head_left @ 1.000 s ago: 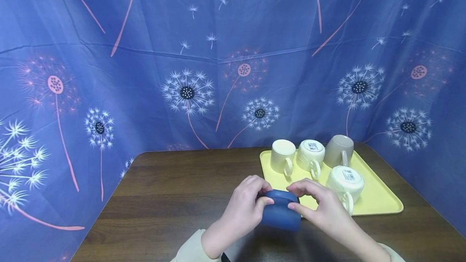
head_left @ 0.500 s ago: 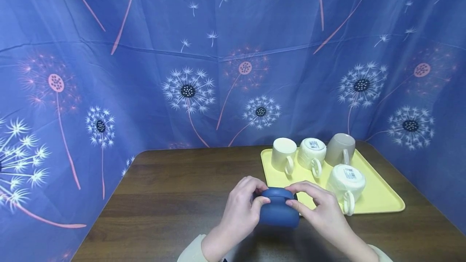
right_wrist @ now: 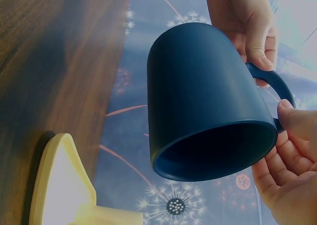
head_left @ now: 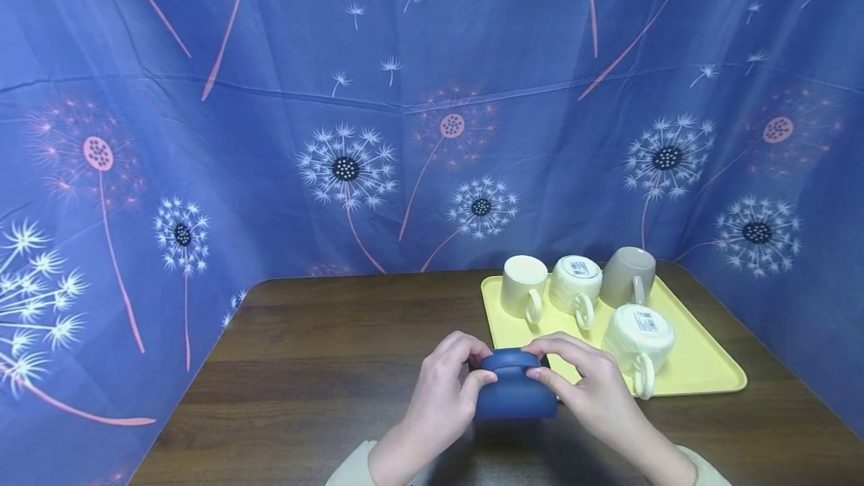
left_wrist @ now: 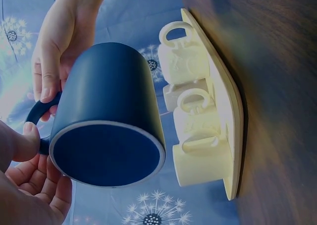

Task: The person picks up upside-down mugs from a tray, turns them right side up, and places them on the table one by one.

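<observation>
A dark blue mug (head_left: 516, 394) lies on its side in the air above the table, handle upward toward the head camera. My left hand (head_left: 442, 385) pinches the handle near the base end, thumb on top. At the mouth end, my right hand (head_left: 589, 381) pinches the other part of the handle. The flat base (left_wrist: 106, 153) with its pale rim faces the left wrist camera. In the right wrist view the dark open mouth (right_wrist: 218, 150) shows; the inside is too dark to make out. Some fingers are hidden behind the mug in the head view.
A yellow tray (head_left: 709, 366) stands on the right of the brown wooden table (head_left: 324, 351), just beyond my right hand. It bears a cream mug (head_left: 523, 287), two white mugs (head_left: 574, 283) and a grey mug (head_left: 628, 276), all upside down. A blue dandelion-print cloth (head_left: 405, 126) hangs behind.
The blue mug has turned from a slight slant to nearly level and shifted a little left. Both hands keep their pinch on its handle. The mugs on the tray stay put.
</observation>
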Available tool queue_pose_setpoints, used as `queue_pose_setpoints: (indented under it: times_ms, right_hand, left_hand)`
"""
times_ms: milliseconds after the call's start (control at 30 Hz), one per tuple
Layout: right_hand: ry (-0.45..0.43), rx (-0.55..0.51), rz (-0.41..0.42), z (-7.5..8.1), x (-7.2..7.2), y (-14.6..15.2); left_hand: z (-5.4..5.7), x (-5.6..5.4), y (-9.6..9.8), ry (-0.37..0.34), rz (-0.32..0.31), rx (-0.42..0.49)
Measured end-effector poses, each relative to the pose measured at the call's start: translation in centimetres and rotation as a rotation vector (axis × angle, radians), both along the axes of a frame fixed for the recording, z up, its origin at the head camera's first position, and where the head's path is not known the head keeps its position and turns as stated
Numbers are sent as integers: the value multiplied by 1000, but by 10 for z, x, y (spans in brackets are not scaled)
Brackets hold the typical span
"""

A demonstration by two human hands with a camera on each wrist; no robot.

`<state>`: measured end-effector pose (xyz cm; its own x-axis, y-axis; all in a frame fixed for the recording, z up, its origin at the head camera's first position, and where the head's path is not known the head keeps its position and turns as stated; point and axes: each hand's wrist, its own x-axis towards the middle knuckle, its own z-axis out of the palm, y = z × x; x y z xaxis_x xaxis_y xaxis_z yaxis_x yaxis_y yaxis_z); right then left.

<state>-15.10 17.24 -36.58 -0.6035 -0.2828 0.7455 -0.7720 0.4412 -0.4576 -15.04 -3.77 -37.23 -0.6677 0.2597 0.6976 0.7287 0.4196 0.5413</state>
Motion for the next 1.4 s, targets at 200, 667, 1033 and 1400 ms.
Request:
queue_pose_setpoints:
  times_ms: [200,667,1033,1400]
  right_hand:
    - [-32,17,19,2,-2,0]
    - [-10,106,90,17,-7,1]
    - [43,170,198,27,-16,3]
    - [39,226,290,37,-23,5]
  left_hand:
    - [-4,0,-2,-35,-14,25]
    - [-2,2,-11,-173,-65,33]
    - [18,-5,-25,-357,-203,-95]
    - [40,-10,-31,-517,-318,-73]
